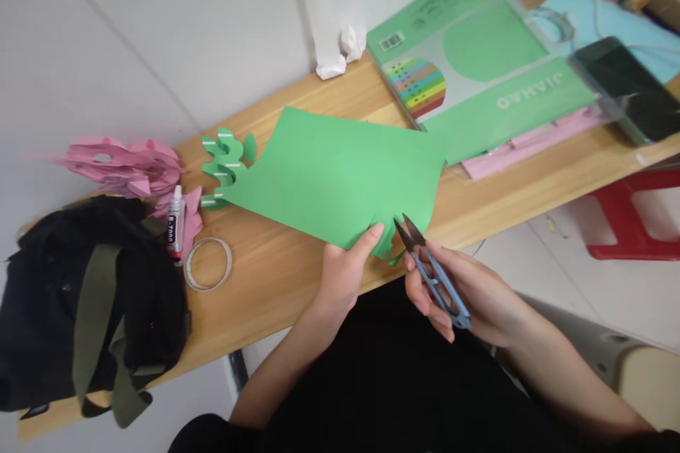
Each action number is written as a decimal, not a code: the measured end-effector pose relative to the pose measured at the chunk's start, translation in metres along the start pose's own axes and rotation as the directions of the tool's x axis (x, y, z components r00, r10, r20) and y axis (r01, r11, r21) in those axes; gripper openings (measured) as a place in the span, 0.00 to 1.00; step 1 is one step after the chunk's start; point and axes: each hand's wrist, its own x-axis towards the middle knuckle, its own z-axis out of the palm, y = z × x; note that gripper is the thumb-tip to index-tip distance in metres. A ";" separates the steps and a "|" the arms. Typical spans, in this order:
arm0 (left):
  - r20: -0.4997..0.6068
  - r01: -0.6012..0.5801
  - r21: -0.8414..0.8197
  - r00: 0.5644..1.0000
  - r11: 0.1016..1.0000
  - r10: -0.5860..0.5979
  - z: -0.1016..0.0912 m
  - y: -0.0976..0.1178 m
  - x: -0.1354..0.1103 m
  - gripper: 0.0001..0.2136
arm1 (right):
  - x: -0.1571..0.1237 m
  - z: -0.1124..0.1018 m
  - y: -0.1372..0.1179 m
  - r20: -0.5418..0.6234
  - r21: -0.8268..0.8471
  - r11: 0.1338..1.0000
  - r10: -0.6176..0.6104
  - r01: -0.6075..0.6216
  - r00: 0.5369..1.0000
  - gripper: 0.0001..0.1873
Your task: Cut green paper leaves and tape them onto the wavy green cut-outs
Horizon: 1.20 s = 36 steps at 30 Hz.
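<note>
A large sheet of green paper (340,173) spreads above the tabletop, its lower edge cut into. My left hand (348,269) is closed on that edge, thumb on top and the other fingers hidden beneath. Blue thread snips (438,283) lie in my right hand (467,290), with the fingers wrapped round the handles. The dark blades stand apart, their tips at the notched paper edge just right of my left thumb. Curled green paper cutouts (220,166) with white strips rest beyond the sheet's left corner.
Left on the wooden table (255,283) are a black bag (47,297), a glue tube (175,223), a tape ring (208,264) and pink paper shapes (125,166). A green paper pack (478,49) and a phone (630,88) lie right. A red stool (637,219) stands below.
</note>
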 end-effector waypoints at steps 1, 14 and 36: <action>-0.004 0.002 0.012 1.000 1.000 -0.002 0.000 -0.001 -0.001 0.21 | 0.001 0.000 0.000 0.001 0.009 1.000 -0.001 0.001 1.000 0.18; 0.026 0.066 0.074 0.997 0.995 -0.068 -0.009 -0.007 -0.012 0.17 | 0.004 0.003 0.002 -0.038 0.149 0.988 0.039 -0.033 0.999 0.18; 0.037 0.040 0.064 0.998 0.997 -0.042 -0.009 -0.008 -0.014 0.20 | 0.007 0.009 0.000 0.006 0.138 0.990 -0.013 0.012 1.000 0.18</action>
